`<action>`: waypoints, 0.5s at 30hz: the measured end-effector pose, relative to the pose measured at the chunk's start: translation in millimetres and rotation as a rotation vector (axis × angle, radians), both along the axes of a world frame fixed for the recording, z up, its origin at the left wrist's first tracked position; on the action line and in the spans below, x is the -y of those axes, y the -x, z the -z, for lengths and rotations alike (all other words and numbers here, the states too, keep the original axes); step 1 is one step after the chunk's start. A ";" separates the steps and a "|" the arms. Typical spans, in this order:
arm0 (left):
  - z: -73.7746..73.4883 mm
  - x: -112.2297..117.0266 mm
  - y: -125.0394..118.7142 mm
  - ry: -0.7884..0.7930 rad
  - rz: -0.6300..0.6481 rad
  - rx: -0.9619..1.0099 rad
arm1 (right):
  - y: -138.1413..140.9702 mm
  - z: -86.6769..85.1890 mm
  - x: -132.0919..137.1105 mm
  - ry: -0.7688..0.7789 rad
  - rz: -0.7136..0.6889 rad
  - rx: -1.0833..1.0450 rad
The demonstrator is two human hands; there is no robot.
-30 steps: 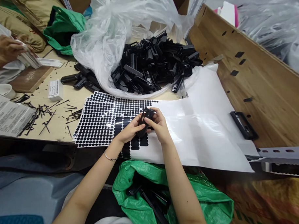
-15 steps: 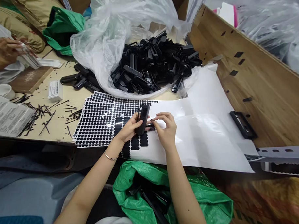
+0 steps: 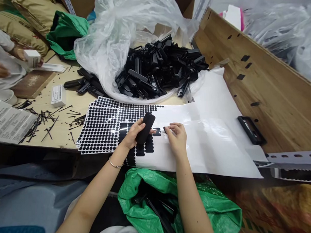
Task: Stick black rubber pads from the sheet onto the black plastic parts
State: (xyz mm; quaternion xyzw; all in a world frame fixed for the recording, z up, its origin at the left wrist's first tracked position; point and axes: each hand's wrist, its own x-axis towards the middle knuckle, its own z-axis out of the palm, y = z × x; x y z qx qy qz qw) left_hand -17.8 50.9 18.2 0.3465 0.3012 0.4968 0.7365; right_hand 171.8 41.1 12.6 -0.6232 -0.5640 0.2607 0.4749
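My left hand [image 3: 132, 135] is closed around an elongated black plastic part [image 3: 145, 128], tilted above the sticker sheets. Between the thumb and fingertips of my right hand [image 3: 177, 138] is a small black sticker [image 3: 165, 129], held just over the white backing sheet. Its full outline is partly hidden by the fingers. A black rounded-rectangle sticker [image 3: 157, 131] lies on the backing between my hands. More such stickers [image 3: 149, 146] lie below the plastic part. Left of my hands, sheets of round black stickers [image 3: 99, 127] are stacked unevenly.
A heap of black plastic parts [image 3: 164, 67] sits on a clear bag [image 3: 104, 53] behind. At my lap, a green sack [image 3: 212, 203] contains black parts. A wooden board [image 3: 271, 78] borders the right. At left, another person's hand holds a small white box [image 3: 32, 58].
My right hand has drawn away to the right with the small sticker, apart from the left. The plastic part has turned and tilted in my left hand. The other person's hands have moved.
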 end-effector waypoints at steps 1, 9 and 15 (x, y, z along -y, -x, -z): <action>0.0 0.0 0.5 -0.015 -0.006 -0.024 | -1.2 -0.5 0.8 -0.001 -0.013 0.059; 0.3 0.3 2.0 -0.069 0.093 -0.072 | -6.7 -0.3 5.6 -0.046 0.093 0.416; -1.3 0.9 -2.6 -0.051 0.214 -0.084 | 7.5 -25.2 14.1 -0.065 -0.080 0.076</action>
